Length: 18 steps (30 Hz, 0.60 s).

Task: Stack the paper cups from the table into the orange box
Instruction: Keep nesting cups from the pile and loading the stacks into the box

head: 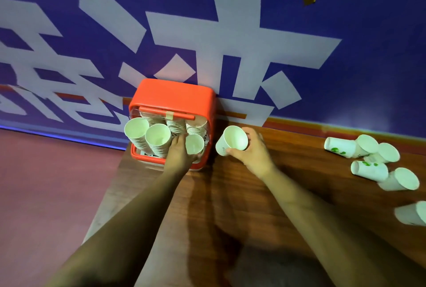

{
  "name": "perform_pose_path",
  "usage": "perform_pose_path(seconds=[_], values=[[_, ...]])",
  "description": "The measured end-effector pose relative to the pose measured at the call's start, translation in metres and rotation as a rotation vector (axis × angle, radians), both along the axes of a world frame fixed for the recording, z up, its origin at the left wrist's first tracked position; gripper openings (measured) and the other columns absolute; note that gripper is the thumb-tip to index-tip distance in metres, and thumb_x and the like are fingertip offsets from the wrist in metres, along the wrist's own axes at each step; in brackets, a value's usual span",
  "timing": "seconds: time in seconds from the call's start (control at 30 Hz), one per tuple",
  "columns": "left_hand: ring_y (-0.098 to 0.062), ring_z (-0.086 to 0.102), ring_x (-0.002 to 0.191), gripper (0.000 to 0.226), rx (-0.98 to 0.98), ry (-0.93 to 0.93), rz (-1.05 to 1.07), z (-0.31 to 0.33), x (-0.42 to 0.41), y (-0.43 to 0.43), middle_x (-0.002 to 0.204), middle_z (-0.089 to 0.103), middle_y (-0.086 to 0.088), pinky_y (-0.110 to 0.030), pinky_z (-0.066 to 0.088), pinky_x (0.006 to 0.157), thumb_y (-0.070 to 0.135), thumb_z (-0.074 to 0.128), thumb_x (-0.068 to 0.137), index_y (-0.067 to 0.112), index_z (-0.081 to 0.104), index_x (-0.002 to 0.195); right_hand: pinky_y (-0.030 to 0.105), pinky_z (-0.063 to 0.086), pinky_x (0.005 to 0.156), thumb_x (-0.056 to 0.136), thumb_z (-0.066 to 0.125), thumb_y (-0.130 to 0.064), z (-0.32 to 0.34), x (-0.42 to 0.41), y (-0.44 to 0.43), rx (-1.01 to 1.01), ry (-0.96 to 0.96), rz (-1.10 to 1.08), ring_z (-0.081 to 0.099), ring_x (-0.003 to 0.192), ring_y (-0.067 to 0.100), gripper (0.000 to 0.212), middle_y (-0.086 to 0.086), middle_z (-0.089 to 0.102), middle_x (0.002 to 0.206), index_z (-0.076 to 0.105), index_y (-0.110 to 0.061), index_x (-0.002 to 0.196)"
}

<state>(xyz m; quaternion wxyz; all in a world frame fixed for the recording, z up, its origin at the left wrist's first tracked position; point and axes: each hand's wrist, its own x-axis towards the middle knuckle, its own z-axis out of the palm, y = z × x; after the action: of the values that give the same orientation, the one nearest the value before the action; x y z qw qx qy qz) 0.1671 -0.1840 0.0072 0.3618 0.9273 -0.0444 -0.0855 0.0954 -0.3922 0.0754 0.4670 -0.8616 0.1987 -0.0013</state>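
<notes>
Head view, looking down: the right hand point(253, 153) holds 1 paper cup point(232, 140) just beside the right wall of the orange box point(175, 93). The thumb is on the near side of the cup and the fingers curl round the far side, and the cup's mouth tips toward the camera. The left hand point(179, 155) reaches into the box among the tall stacks point(159, 139). Its fingers and thumb appear to close round the shorter near stack point(194, 143), though part of that grip is hidden behind the cup. The box stands at the far left end of the table point(230, 206), against the blue banner point(345, 21) on the wall. More loose cups point(368, 169) lie on their sides well apart at the right end of the table. A paper cup weighs almost nothing and has a thin, springy wall, so a hard squeeze would likely put the rim out of round and make it catch on the cup below. The best hold is probably a light grip round the middle of the wall. That keeps the rim and base free, so the base can drop straight into the open mouth while the left hand steadies the stack.
</notes>
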Motion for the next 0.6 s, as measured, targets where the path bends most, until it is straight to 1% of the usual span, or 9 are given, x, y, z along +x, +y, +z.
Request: perform_pose_path(seconds=[0.1, 0.17, 0.23, 0.3, 0.37, 0.43, 0.47, 0.53, 0.6], values=[[-0.033, 0.05, 0.121, 0.076, 0.009, 0.052, -0.041, -0.011, 0.001, 0.003, 0.127, 0.058, -0.015, -0.036, 0.038, 0.099, 0.02, 0.088, 0.068, 0.006, 0.05, 0.132, 0.034, 0.052, 0.09, 0.067, 0.088, -0.025, -0.006, 0.007, 0.009, 0.037, -0.003, 0.026, 0.05, 0.115, 0.014, 0.076, -0.001, 0.049, 0.13, 0.047, -0.025, 0.131], [-0.032, 0.053, 0.119, 0.078, -0.021, 0.073, -0.054, -0.014, -0.001, 0.003, 0.126, 0.06, -0.013, -0.036, 0.041, 0.097, 0.022, 0.09, 0.066, 0.009, 0.051, 0.132, 0.028, 0.049, 0.085, 0.067, 0.088, -0.024, -0.007, 0.012, 0.015, 0.067, -0.015, 0.052, 0.051, 0.114, 0.015, 0.075, -0.001, 0.051, 0.128, 0.047, -0.024, 0.13], [-0.03, 0.055, 0.118, 0.082, -0.06, 0.071, -0.055, -0.016, -0.002, 0.005, 0.126, 0.062, -0.011, -0.036, 0.044, 0.096, 0.03, 0.09, 0.067, 0.01, 0.049, 0.134, 0.022, 0.046, 0.082, 0.068, 0.087, -0.023, -0.007, 0.017, 0.023, 0.095, -0.019, 0.087, 0.05, 0.113, 0.013, 0.074, -0.004, 0.052, 0.125, 0.047, -0.023, 0.13], [-0.03, 0.055, 0.12, 0.084, -0.107, 0.101, -0.074, -0.021, -0.004, 0.011, 0.129, 0.06, -0.013, -0.039, 0.046, 0.098, 0.031, 0.086, 0.073, 0.006, 0.043, 0.141, 0.025, 0.048, 0.085, 0.069, 0.087, -0.022, -0.009, 0.023, 0.031, 0.126, -0.031, 0.121, 0.05, 0.114, 0.012, 0.073, -0.005, 0.053, 0.124, 0.048, -0.023, 0.13], [-0.027, 0.053, 0.125, 0.072, -0.136, 0.122, -0.093, -0.026, -0.008, 0.021, 0.135, 0.058, -0.01, -0.043, 0.046, 0.102, 0.029, 0.075, 0.083, 0.01, 0.041, 0.144, 0.034, 0.05, 0.093, 0.068, 0.088, -0.024, -0.013, 0.027, 0.039, 0.144, -0.034, 0.15, 0.051, 0.115, 0.013, 0.073, -0.005, 0.054, 0.126, 0.048, -0.025, 0.129], [-0.023, 0.05, 0.131, 0.055, -0.187, 0.137, -0.083, -0.03, -0.011, 0.03, 0.141, 0.055, -0.004, -0.045, 0.043, 0.108, 0.022, 0.061, 0.092, 0.015, 0.043, 0.143, 0.035, 0.048, 0.097, 0.067, 0.088, -0.025, -0.019, 0.032, 0.046, 0.14, -0.026, 0.181, 0.051, 0.116, 0.013, 0.073, -0.005, 0.054, 0.127, 0.049, -0.027, 0.129], [-0.02, 0.048, 0.133, 0.049, -0.216, 0.158, -0.063, -0.032, -0.013, 0.033, 0.143, 0.053, -0.002, -0.042, 0.04, 0.111, 0.02, 0.056, 0.096, 0.016, 0.043, 0.143, 0.035, 0.048, 0.098, 0.068, 0.087, -0.025, -0.023, 0.034, 0.05, 0.132, -0.018, 0.198, 0.05, 0.117, 0.012, 0.073, -0.005, 0.054, 0.129, 0.049, -0.028, 0.13], [-0.017, 0.044, 0.136, 0.044, -0.266, 0.207, -0.003, -0.029, -0.015, 0.036, 0.146, 0.05, 0.0, -0.039, 0.035, 0.114, 0.027, 0.048, 0.102, 0.017, 0.044, 0.144, 0.031, 0.046, 0.097, 0.069, 0.087, -0.024, -0.028, 0.036, 0.057, 0.104, -0.009, 0.223, 0.049, 0.117, 0.011, 0.074, -0.005, 0.052, 0.131, 0.047, -0.028, 0.132], [-0.015, 0.047, 0.133, 0.044, -0.345, 0.222, 0.061, -0.025, -0.015, 0.036, 0.143, 0.053, 0.003, -0.042, 0.037, 0.113, 0.043, 0.042, 0.102, 0.022, 0.05, 0.141, 0.025, 0.044, 0.089, 0.071, 0.085, -0.022, -0.034, 0.039, 0.062, 0.064, -0.001, 0.238, 0.049, 0.115, 0.012, 0.073, -0.004, 0.052, 0.13, 0.045, -0.026, 0.131]])
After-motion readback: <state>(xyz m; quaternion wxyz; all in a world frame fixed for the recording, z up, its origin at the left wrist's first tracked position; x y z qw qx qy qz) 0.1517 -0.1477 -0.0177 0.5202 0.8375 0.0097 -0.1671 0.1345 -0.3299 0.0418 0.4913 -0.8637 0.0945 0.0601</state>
